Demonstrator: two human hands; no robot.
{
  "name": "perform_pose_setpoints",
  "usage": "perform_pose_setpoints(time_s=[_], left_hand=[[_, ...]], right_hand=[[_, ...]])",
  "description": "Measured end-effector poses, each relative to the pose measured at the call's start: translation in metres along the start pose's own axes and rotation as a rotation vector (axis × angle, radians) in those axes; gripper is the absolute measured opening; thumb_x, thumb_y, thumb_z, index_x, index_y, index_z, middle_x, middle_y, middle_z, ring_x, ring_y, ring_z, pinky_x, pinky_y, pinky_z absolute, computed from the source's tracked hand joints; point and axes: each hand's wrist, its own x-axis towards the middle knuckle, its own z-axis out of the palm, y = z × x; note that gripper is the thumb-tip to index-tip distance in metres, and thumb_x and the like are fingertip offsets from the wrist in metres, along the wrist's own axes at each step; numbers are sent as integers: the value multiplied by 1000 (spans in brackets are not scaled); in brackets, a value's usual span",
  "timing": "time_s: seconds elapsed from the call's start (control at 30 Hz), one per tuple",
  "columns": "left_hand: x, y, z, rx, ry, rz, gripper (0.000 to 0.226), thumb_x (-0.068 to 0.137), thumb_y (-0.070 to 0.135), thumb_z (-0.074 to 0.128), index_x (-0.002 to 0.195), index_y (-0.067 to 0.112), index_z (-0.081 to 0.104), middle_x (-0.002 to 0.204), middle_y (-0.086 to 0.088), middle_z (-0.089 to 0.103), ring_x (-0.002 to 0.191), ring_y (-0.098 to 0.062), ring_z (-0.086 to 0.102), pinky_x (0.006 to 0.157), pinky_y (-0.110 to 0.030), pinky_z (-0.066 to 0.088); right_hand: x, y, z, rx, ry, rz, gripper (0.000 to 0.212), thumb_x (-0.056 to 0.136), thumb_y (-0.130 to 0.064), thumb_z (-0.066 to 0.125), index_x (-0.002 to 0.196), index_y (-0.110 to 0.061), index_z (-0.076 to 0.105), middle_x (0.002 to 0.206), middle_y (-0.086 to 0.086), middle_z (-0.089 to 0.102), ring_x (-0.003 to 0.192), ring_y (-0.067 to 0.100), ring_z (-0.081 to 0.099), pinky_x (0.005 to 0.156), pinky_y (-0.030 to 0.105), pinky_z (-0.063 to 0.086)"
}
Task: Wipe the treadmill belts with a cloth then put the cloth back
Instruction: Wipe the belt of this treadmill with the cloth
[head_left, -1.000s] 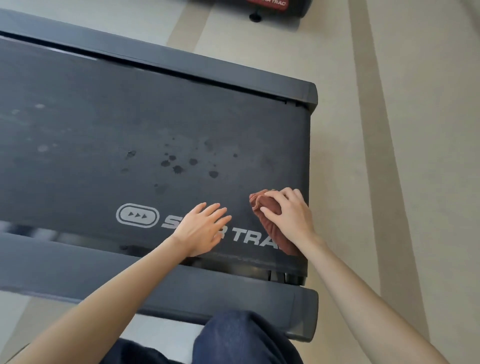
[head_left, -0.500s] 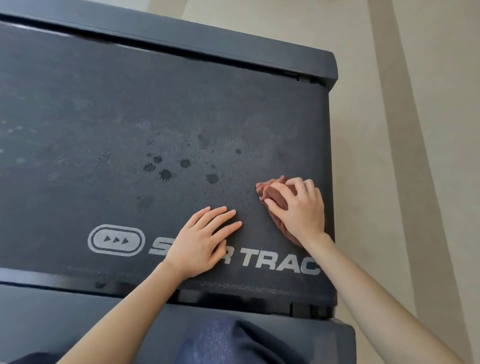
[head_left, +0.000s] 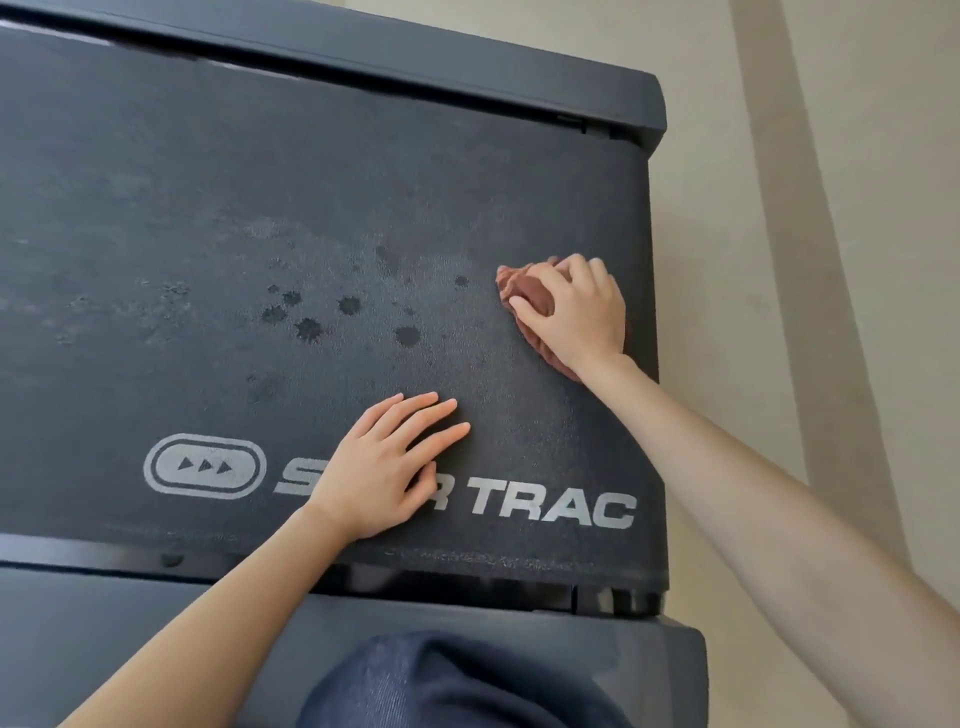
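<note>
Right hand (head_left: 576, 309) grips a bunched reddish-brown cloth (head_left: 522, 287), centre right; left hand (head_left: 382, 465) lies flat. Dark spots (head_left: 309, 328) dot the black textured belt (head_left: 208, 182) (wiping looks unfinished).

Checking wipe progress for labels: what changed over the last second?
The right hand, gripping the brown cloth, slid it across the belt away from the person, from beside the logo to level with the dark spots. Unchanged: grip on the cloth, left hand flat over the logo, spots not wiped.
</note>
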Motion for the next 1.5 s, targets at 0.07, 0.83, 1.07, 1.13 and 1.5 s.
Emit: perform_pose_setpoints(time_s=[0.07, 0.83, 1.07, 1.13, 1.5], left_hand=[[-1, 2, -3, 12, -21, -13, 47, 85, 25, 42, 130, 23, 56, 139, -1, 50, 129, -24, 45, 109, -41, 30], [-45, -36, -24, -30, -84, -135, 46, 90, 27, 39, 133, 20, 52, 145, 1, 42, 135, -20, 37, 112, -42, 26], [-46, -43, -17, -69, -4, -106, 47, 85, 23, 44, 131, 23, 54, 145, 3, 42, 135, -17, 37, 111, -40, 28], [-45, -44, -19, -70, 6, -103, 47, 84, 22, 44, 130, 23, 56, 144, 3, 43, 134, -17, 38, 110, -40, 29], [-52, -27, -36, -33, 31, -140, 40, 80, 9, 53, 118, 12, 64, 136, -4, 53, 130, -24, 44, 107, -45, 36]], right_hand=[[-45, -10, -7, 32, 58, -41, 35, 83, -55, 57, 101, -26, 67, 93, 5, 60, 85, 23, 52, 71, 30, 42], [-17, -67, 8, 82, -37, -78, 39, 87, -54, 52, 109, -24, 65, 107, 7, 60, 96, 27, 53, 74, 35, 47], [97, -72, 32, 38, -28, -30, 40, 86, -57, 49, 111, -28, 63, 106, 4, 56, 101, 27, 48, 81, 39, 42], [101, -73, 34, 28, -18, -29, 40, 86, -56, 50, 111, -28, 63, 106, 5, 57, 102, 27, 48, 82, 39, 40], [-51, -105, -6, 84, -56, -202, 37, 84, -49, 61, 106, -20, 68, 96, 8, 64, 89, 26, 55, 70, 34, 45]])
